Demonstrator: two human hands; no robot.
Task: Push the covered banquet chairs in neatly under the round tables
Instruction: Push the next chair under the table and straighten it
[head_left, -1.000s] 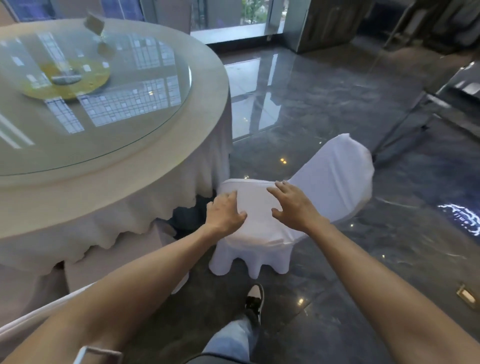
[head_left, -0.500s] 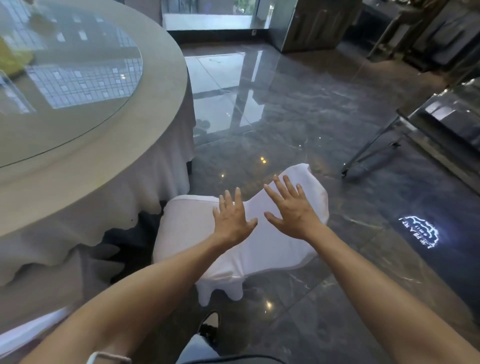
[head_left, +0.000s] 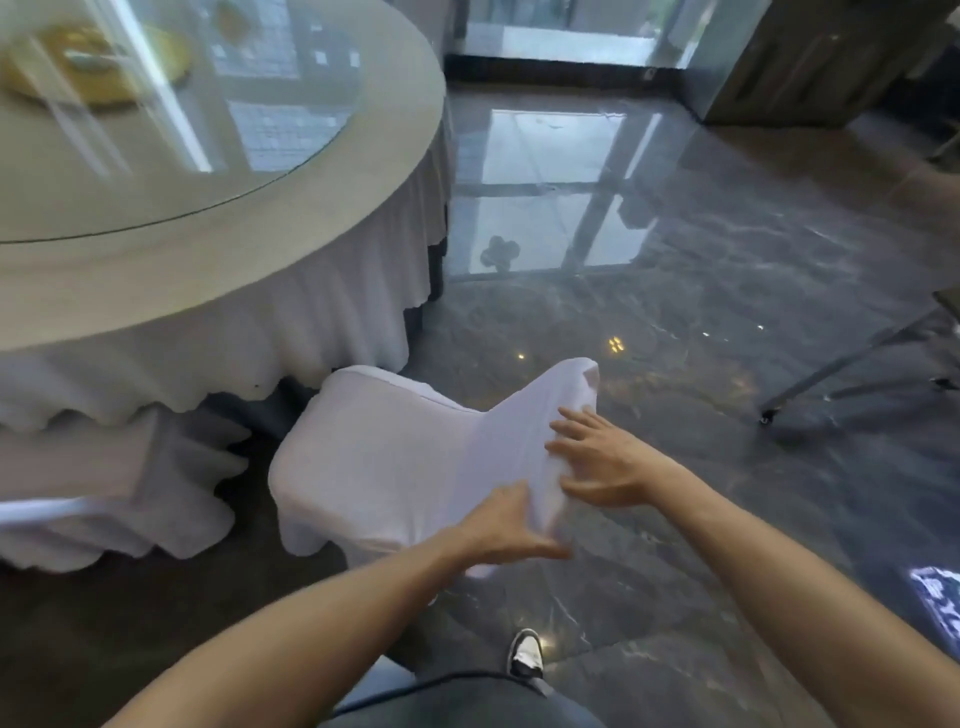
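a glossy dark marble floor (head_left: 675, 322) mirrors bright window panes and small ceiling lights. a metal frame leg (head_left: 841, 369) slants across it at the right. a black-and-white shoe (head_left: 525, 652) stands near the bottom edge. a blue-white projected logo (head_left: 937, 597) glows at the far right.

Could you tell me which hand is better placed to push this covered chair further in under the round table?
Probably the left hand: it sits on the near edge of the chair back, behind it. The right hand lies flat along the side.
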